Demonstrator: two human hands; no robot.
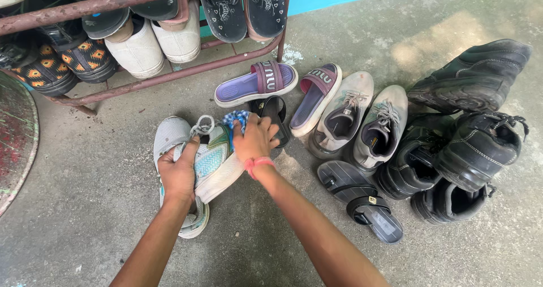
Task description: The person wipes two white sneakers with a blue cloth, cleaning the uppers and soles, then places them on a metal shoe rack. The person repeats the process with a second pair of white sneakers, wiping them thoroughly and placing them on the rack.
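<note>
Head view looks down on a concrete floor (85,168) strewn with footwear in front of a rusty metal shoe rack (164,75). Left hand (180,174) is clenched around the side of a pale grey-and-teal sneaker (218,162), lifted and tilted on its edge, laces hanging loose at its 12 o'clock. Right hand (255,140) presses a blue cloth (236,118) against the sneaker's upper end, fingers curled over it; that grip is closed on the cloth, which sits at the sneaker's 1 o'clock. The matching sneaker (172,145) lies flat on the floor beneath and at 9 o'clock of the held one.

Judging by the scene, the wiping looks to be at an early stage: only this one shoe is in hand, and the rest appear untouched. At 3 o'clock of the hands lie a pair of purple slides (283,86), a pair of worn grey sneakers (362,120), dark sandals (362,199) and several black leather shoes (469,128). A black sandal (277,117) lies just behind the right hand. The rack at 11 o'clock holds more shoes.
</note>
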